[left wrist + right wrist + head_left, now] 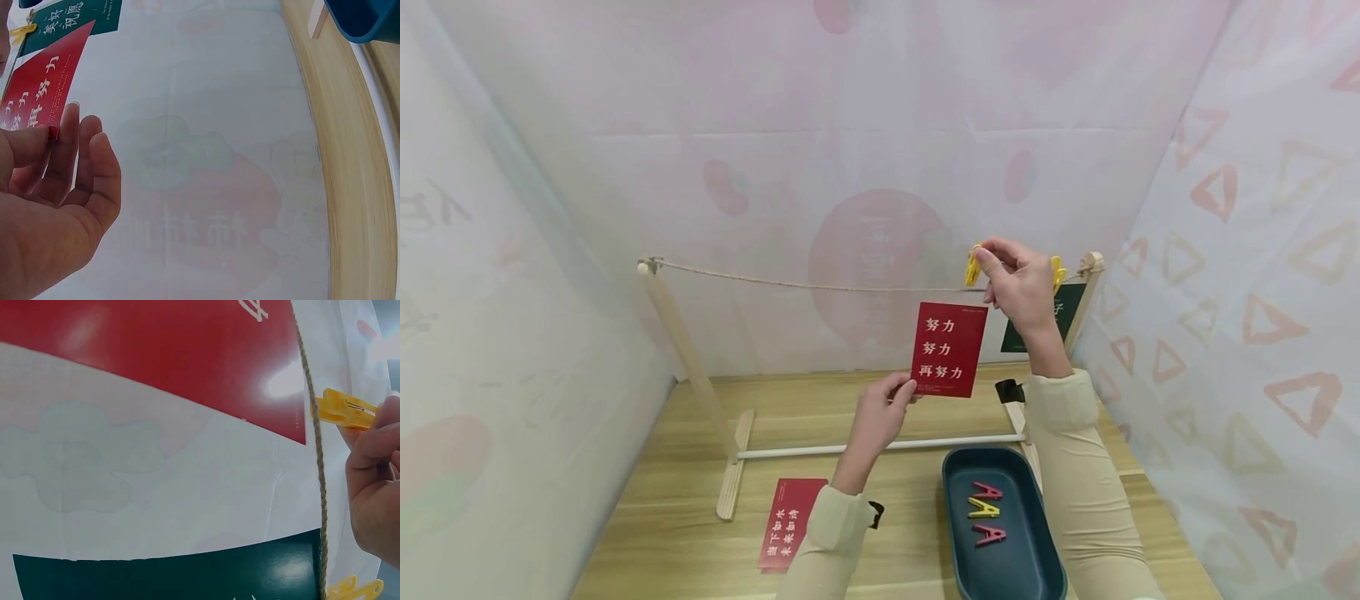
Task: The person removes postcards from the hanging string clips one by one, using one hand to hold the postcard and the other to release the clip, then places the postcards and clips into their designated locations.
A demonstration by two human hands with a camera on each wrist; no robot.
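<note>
My left hand [878, 417] pinches the lower left corner of a red card [950, 348] with white characters, holding it upright just below the twine [820, 287]. In the right hand [1024, 287], a yellow clothespin [972, 267] is pinched between thumb and fingers, close to the twine above the card's top right corner. The right wrist view shows this clothespin [344, 409] right at the twine, with the red card's edge [275, 394] on the other side. A green card [1013, 335] hangs farther right by another yellow clothespin [1058, 273], partly hidden behind the right arm.
Wooden posts [688, 358] carry the twine, with a white rod [827, 450] low between them. A dark blue tray [951, 517] holds two red clothespins [988, 534] and a yellow one [983, 507]. Red cards [790, 517] lie on the wooden table [655, 508] beside the left forearm.
</note>
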